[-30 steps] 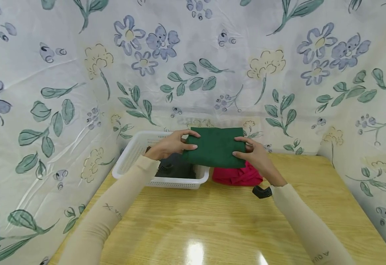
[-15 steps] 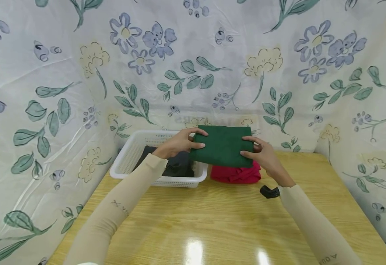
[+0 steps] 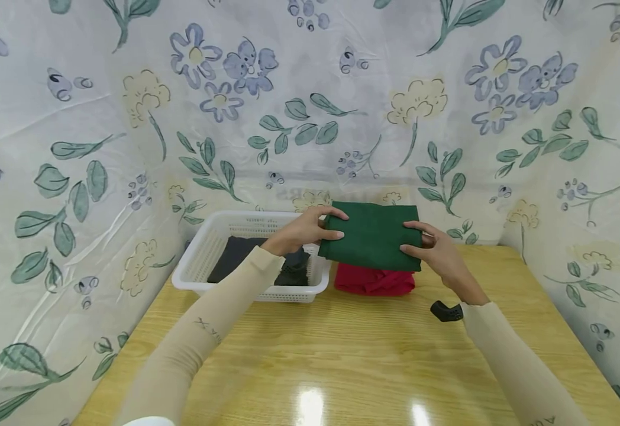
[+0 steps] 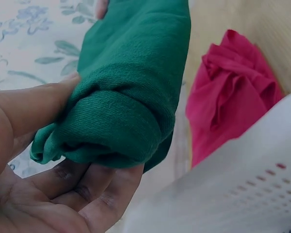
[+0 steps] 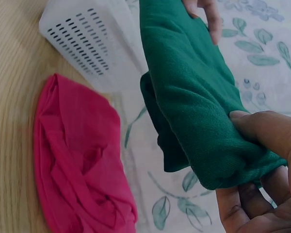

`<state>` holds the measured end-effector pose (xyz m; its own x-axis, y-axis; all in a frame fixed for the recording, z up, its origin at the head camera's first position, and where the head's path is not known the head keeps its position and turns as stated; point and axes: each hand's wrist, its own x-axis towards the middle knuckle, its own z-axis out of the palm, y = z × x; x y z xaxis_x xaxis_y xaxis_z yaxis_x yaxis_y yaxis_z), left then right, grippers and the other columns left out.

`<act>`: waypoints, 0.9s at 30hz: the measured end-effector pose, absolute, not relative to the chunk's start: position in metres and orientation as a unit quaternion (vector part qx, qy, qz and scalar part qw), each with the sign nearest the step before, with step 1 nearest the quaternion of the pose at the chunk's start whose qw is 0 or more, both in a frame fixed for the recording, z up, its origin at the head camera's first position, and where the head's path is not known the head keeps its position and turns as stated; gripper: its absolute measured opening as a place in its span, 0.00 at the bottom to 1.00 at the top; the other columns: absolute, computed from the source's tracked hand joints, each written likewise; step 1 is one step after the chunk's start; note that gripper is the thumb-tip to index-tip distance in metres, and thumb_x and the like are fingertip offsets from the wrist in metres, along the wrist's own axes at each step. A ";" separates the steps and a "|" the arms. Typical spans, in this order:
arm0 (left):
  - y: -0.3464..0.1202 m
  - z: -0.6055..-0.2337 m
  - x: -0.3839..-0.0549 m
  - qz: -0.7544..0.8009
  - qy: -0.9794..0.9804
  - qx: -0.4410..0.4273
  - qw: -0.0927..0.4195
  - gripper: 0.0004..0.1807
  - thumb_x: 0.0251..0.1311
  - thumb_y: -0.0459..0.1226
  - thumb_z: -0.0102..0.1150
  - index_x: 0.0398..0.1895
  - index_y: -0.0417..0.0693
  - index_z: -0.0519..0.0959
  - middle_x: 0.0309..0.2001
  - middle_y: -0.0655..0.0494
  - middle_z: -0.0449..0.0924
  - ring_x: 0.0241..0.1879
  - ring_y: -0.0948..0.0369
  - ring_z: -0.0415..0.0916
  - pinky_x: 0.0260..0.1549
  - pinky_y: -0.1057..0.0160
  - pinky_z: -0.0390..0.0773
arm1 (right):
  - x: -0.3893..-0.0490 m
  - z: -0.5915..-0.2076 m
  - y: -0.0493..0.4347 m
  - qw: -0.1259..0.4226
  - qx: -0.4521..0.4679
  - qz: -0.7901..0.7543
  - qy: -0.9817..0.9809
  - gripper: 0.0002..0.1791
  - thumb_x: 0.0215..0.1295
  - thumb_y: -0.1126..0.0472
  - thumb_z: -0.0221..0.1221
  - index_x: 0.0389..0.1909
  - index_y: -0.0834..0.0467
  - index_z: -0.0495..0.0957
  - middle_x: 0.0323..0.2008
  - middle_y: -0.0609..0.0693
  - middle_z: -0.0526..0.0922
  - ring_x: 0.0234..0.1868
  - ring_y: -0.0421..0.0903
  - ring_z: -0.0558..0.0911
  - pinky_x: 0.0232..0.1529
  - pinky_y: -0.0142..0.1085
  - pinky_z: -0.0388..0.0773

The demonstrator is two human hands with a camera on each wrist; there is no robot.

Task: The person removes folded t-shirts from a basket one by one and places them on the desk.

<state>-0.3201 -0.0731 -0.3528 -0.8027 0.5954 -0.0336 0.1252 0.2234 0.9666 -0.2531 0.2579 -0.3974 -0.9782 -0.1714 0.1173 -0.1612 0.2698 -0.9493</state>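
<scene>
A folded green cloth garment (image 3: 374, 235) is held up in the air between both hands. The left hand (image 3: 310, 229) pinches its left end, thumb on one side and fingers beneath, as the left wrist view shows. At the opposite end, the right hand (image 3: 440, 251) grips it the same way. Its layers are rolled over at the ends in both wrist views. Behind and below it, a red-pink folded cloth (image 3: 374, 280) lies on the table, its upper part hidden by the green one in the head view.
Left of the red-pink cloth stands a white perforated plastic basket (image 3: 198, 260) with dark folded cloth (image 3: 235, 255) inside. The wooden table (image 3: 310, 349) reaches back to a floral curtain (image 3: 363, 118). A black wrist device (image 3: 446, 312) shows beside the right wrist.
Both hands have carried the green garment to the right, from beside the basket to over the red-pink cloth. More of the dark cloth in the basket shows now.
</scene>
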 end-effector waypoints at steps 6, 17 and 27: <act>-0.057 -0.358 -0.321 0.566 0.761 0.246 0.200 0.21 0.69 0.30 0.64 0.64 0.46 0.77 0.68 0.44 0.69 0.54 0.47 0.81 0.45 0.50 0.85 | -0.251 -0.401 0.272 0.006 -0.101 -0.600 0.793 0.35 0.70 0.57 0.67 0.76 0.54 0.67 0.70 0.64 0.72 0.68 0.61 0.74 0.53 0.38 0.81; -0.023 -0.365 -0.323 0.556 0.763 0.261 0.200 0.21 0.68 0.30 0.65 0.64 0.47 0.77 0.67 0.46 0.69 0.53 0.48 0.82 0.44 0.52 0.85 | -0.244 -0.407 0.302 0.000 -0.078 -0.582 0.809 0.38 0.70 0.54 0.68 0.77 0.54 0.65 0.72 0.66 0.68 0.72 0.61 0.69 0.50 0.32 0.81; 0.011 -0.371 -0.321 0.542 0.771 0.275 0.192 0.21 0.68 0.31 0.65 0.63 0.46 0.78 0.69 0.45 0.68 0.53 0.50 0.81 0.45 0.56 0.85 | -0.240 -0.419 0.331 -0.022 -0.064 -0.577 0.814 0.37 0.71 0.54 0.67 0.77 0.54 0.65 0.71 0.66 0.69 0.72 0.63 0.68 0.49 0.27 0.79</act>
<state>-0.3214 0.0115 -0.3715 -0.7754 0.6315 0.0019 0.2157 0.2621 0.9406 -0.2397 0.3305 -0.4195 -0.9908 -0.0790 0.1095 -0.1295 0.3266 -0.9362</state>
